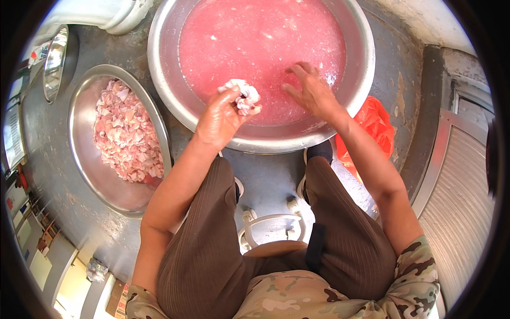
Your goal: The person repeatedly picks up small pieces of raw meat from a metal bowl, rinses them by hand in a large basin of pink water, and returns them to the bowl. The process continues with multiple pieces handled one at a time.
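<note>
Nearest to us: our knees in brown ribbed trousers (212, 250) fill the lower frame, with a white stool frame (271, 226) between them on the grey floor (265, 175); we sit low over the work
Left grip: our left hand (220, 119) is closed around a pale wad of meat scraps (243, 95), fingers curled tight under it; the wad is lifted clear of the liquid, above the near rim of the big basin
Right grip: our right hand (311, 90) lies spread and flat at the surface of the pink water (260, 42), fingers loose, holding nothing that we can see; whether anything sits under the palm we cannot tell
Large steel basin (366, 69): it stands just beyond our shoes, filled well up with cloudy pink water flecked with white bits
Second basin (79, 154): to our left, apart from the large one, with a heap of pink meat pieces (125, 135) piled in it
Further out: an orange plastic bag (374, 127) beside our right shin; a smaller steel bowl (54, 61) at upper left
Risk, slipping: we judge the wad wet and greasy; a slack squeeze could let bits drop to the floor in the gap between the basins
Risk, spilling: the water stands high; a hard push on the rim with our forearm could slop it over our shoes
Risk, dripping: carried across unsqueezed, the wad would trail pink water onto our left knee
</note>
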The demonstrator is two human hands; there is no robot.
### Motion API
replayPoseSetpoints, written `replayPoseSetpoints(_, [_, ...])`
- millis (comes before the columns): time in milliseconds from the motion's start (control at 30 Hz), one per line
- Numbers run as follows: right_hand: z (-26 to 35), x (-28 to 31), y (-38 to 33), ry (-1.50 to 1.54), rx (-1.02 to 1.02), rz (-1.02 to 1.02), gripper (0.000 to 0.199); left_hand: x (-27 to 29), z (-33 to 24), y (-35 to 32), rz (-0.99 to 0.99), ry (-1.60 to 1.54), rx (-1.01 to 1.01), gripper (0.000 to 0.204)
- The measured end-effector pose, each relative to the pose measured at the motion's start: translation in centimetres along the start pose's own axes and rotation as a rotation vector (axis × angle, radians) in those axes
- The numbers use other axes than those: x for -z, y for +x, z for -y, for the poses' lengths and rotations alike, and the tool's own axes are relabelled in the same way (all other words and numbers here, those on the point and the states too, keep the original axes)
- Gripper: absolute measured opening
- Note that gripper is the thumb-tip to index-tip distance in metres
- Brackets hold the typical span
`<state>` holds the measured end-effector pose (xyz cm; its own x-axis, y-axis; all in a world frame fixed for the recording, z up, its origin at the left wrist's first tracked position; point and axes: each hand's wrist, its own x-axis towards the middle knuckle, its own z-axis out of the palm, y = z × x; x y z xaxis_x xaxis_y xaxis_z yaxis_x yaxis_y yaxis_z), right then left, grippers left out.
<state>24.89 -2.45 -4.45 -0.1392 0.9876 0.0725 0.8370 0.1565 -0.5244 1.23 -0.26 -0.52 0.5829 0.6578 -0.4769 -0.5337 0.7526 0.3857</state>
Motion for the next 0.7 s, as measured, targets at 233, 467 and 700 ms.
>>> replayPoseSetpoints(233, [-3.8, -1.0, 1.3, 0.051, -0.382, 0.774, 0.05, 2.5, -11.9, -8.3, -0.601, 0.86, -0.478, 0.028])
replayPoseSetpoints(467, [-4.7, -5.3, 1.4, 0.31, -0.065, 0.894, 0.056, 8.9, -15.7, -11.5, -1.158, 2.202, -0.761, 0.054])
replayPoseSetpoints(700, [0.3, -4.0, 1.7, 0.703, -0.387, 0.995, 0.048, 1.6, -1.8, -0.4, -0.128, 1.122, 0.0, 0.028])
